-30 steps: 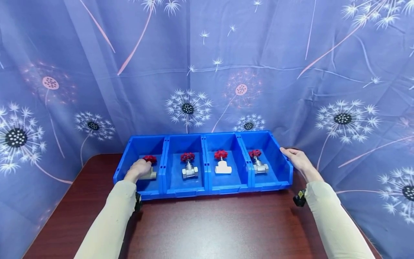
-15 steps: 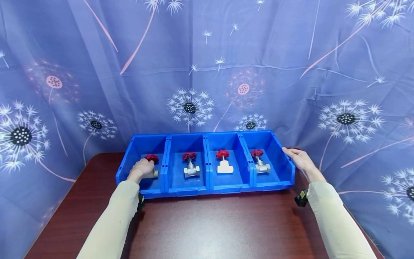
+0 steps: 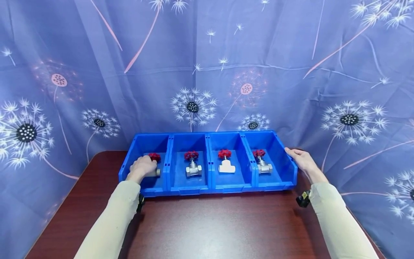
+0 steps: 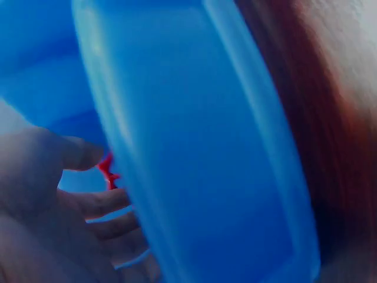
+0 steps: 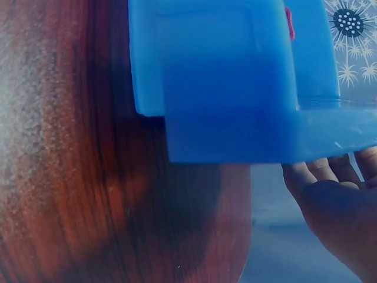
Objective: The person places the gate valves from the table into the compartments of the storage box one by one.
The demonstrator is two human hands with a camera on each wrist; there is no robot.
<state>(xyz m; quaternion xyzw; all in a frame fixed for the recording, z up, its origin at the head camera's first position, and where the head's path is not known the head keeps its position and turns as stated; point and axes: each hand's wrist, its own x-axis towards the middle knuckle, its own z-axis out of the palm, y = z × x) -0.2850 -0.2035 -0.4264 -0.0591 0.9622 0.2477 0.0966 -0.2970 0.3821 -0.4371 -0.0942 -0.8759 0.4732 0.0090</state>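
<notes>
My left hand (image 3: pixel 142 168) reaches into the leftmost compartment of a row of blue bins (image 3: pixel 189 191). It holds a brass-coloured gate valve (image 3: pixel 157 173) low on the compartment floor. The valve's red handwheel (image 3: pixel 154 157) shows beyond the knuckles; most of its body is hidden under the hand. In the left wrist view, the bin wall (image 4: pixel 194 135) covers the fingertips, and a bit of red wheel shows between thumb and fingers. My right hand (image 3: pixel 302 161) touches the outer right wall of the rightmost bin with its fingers (image 5: pixel 321 170) fairly straight.
The other compartments hold a steel valve (image 3: pixel 193 169), a white plastic valve (image 3: pixel 227 166) and another steel valve (image 3: pixel 264 167), all with red handwheels. Bins stand at the back of a dark red wooden table (image 3: pixel 210 223). A blue dandelion-print curtain (image 3: pixel 145 86) hangs behind.
The whole scene shifts slightly right as the head view turns. Slightly less of the brass valve's body shows beneath my left hand. My right hand stays at the bin's right wall.
</notes>
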